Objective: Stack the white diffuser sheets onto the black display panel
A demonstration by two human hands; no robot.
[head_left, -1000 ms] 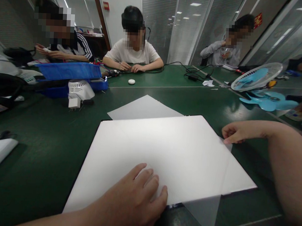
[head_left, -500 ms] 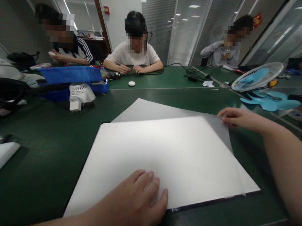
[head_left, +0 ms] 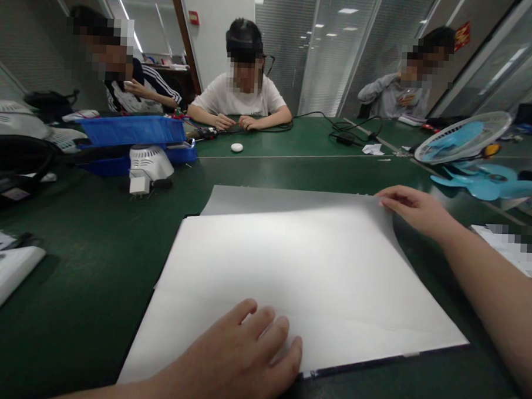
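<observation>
A large white sheet of paper (head_left: 292, 202) lies over a brightly lit, dark-edged light pad (head_left: 356, 363) on the green table. Its far part reaches past the pad's back edge and looks grey there. My left hand (head_left: 250, 352) rests palm down on the sheet near the front edge, fingers slightly spread. At the far right corner, my right hand (head_left: 411, 209) pinches the paper between thumb and fingers. The sheet's right side curves up a little toward that hand.
Past the pad are a blue bin (head_left: 137, 130), a white plastic housing (head_left: 150, 162), a white round object (head_left: 237, 147) and black cables (head_left: 343, 135). Blue fan blades (head_left: 487, 181) and a fan guard (head_left: 467, 135) lie right. Several people sit around the table.
The sheet has turned, so its far edge now runs nearly level with the pad's back edge. My right hand has shifted slightly left with the corner. My left hand stays on the paper.
</observation>
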